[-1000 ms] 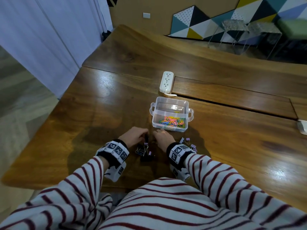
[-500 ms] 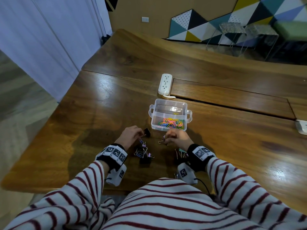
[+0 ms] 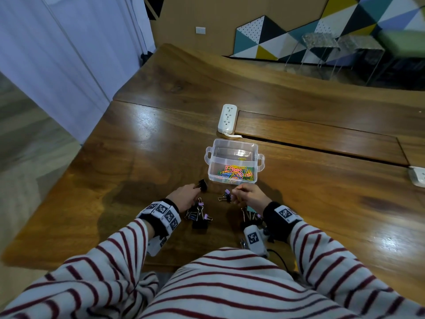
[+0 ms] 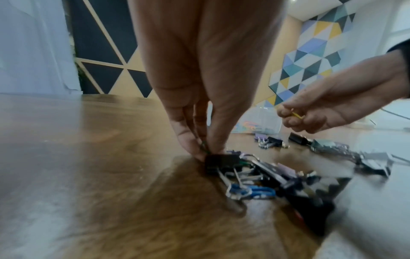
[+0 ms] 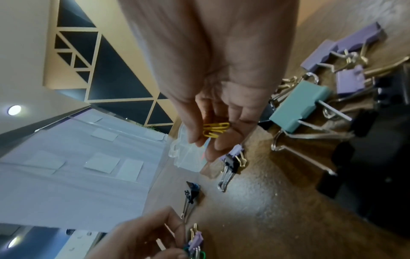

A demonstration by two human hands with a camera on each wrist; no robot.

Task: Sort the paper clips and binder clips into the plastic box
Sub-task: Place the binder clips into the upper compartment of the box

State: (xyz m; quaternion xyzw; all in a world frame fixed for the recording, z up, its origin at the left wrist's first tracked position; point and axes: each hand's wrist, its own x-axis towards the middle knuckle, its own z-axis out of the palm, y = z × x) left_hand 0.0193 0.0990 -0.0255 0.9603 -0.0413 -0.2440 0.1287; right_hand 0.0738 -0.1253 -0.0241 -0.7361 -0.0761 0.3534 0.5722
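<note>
The clear plastic box (image 3: 233, 147) stands ahead of both hands, with several coloured paper clips (image 3: 236, 173) in its near compartment. My left hand (image 3: 195, 187) pinches a black binder clip (image 3: 202, 185) by its wire handle, just left of the box's near corner; the left wrist view has that black binder clip (image 4: 221, 163) right under the fingertips (image 4: 195, 149). My right hand (image 5: 208, 140) pinches yellow paper clips (image 5: 216, 130) close to the box's front wall. A small purple and black binder clip (image 3: 226, 196) lies between the hands.
A pile of black and purple binder clips (image 3: 199, 215) lies beside the left wrist. Another group with a teal binder clip (image 5: 299, 106) lies under the right wrist. A white power strip (image 3: 227, 118) sits behind the box. The table's near edge is close to my body.
Both hands have left the binder clip pile and moved toward the box. The left hand carried the black clip forward. The right wrist swung out to the right.
</note>
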